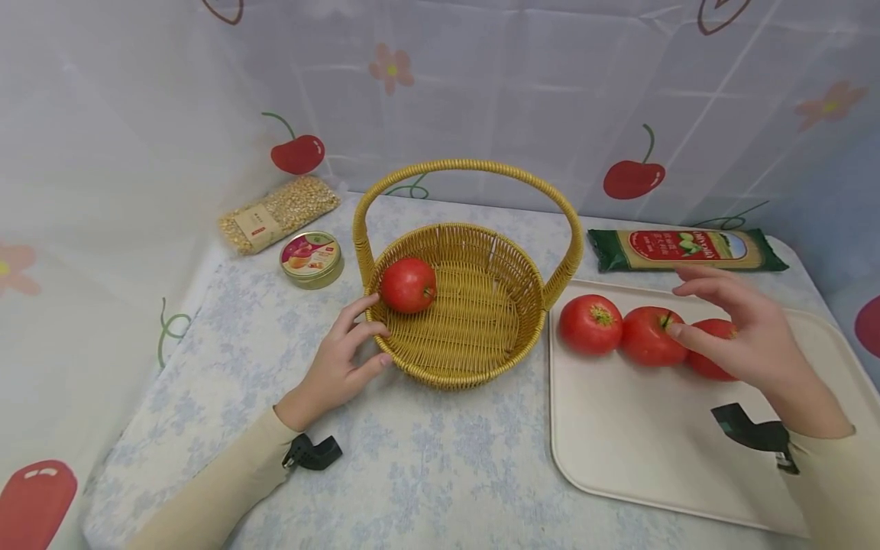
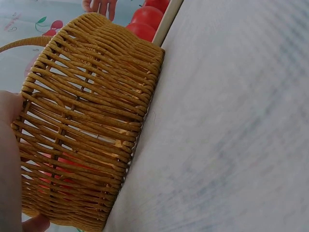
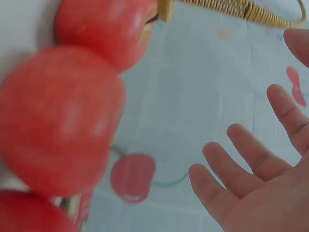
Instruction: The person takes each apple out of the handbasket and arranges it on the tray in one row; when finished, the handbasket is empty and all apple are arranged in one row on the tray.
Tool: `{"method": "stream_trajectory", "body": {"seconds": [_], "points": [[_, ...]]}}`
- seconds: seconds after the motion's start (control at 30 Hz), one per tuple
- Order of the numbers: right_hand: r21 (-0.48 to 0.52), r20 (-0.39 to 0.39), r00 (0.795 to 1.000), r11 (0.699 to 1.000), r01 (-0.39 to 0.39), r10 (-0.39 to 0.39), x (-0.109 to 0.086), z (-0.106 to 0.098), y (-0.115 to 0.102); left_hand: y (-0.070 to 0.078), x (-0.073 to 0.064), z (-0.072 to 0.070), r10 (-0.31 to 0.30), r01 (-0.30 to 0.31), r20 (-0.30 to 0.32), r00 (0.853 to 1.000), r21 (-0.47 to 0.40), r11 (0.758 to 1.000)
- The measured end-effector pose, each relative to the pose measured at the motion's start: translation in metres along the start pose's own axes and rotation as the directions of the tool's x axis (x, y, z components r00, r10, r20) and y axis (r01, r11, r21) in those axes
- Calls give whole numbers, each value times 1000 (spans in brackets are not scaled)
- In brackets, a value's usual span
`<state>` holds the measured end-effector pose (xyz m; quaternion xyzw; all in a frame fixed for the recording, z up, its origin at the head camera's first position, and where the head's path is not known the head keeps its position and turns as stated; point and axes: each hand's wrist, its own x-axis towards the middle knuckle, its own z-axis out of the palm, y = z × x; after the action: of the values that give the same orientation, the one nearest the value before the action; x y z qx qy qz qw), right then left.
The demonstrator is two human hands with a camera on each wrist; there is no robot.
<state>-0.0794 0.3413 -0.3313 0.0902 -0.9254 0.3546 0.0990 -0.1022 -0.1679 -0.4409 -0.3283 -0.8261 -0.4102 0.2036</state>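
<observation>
A yellow wicker basket (image 1: 450, 378) with a tall arched handle stands mid-table, one red apple (image 1: 409, 285) inside at its left. My left hand (image 1: 340, 363) touches the basket's left side, thumb and fingertips spread along the rim. In the left wrist view, the thumb (image 2: 8, 107) lies by the rim, and red shows through the weave. My right hand (image 1: 745, 328) hovers over the tray with nothing in it, fingers spread and thumb apart. Below it a row of red apples runs along the tray's back left: a left one (image 1: 591, 325), a middle one (image 1: 651, 337) and a partly hidden right one (image 1: 708, 350).
The beige tray (image 1: 619, 443) occupies the right side of the table. Behind it lies a green-ended pasta pack (image 1: 687, 250). At the back left are a bag of pale kernels (image 1: 282, 214) and a round tin (image 1: 312, 260). Printed curtains enclose the table.
</observation>
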Motion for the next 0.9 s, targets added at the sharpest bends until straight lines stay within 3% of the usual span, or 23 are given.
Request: {"method": "stream_trajectory", "body": {"seconds": [0.13, 0.27, 0.5, 0.67, 0.77, 0.9], "points": [[-41, 55, 987, 987, 154, -151, 9, 10, -26, 0, 0, 0, -3, 3, 4, 1000, -5, 1000], [-57, 140, 950, 955, 290, -280, 17, 19, -51, -1, 0, 0, 2, -2, 3, 1000, -9, 1000], [11, 260, 849, 881, 473, -459, 33, 45, -84, -2, 0, 0, 1, -1, 4, 1000, -6, 1000], [63, 337, 764, 823, 565, -551, 48, 70, -100, -1, 0, -1, -5, 5, 13, 1000, -5, 1000], [86, 397, 726, 811, 579, -561, 58, 85, -113, -1, 0, -2, -23, 24, 24, 999, -14, 1000], [105, 444, 704, 813, 573, -554, 75, 103, -132, -1, -1, -2, -30, 31, 33, 999, -13, 999]]}}
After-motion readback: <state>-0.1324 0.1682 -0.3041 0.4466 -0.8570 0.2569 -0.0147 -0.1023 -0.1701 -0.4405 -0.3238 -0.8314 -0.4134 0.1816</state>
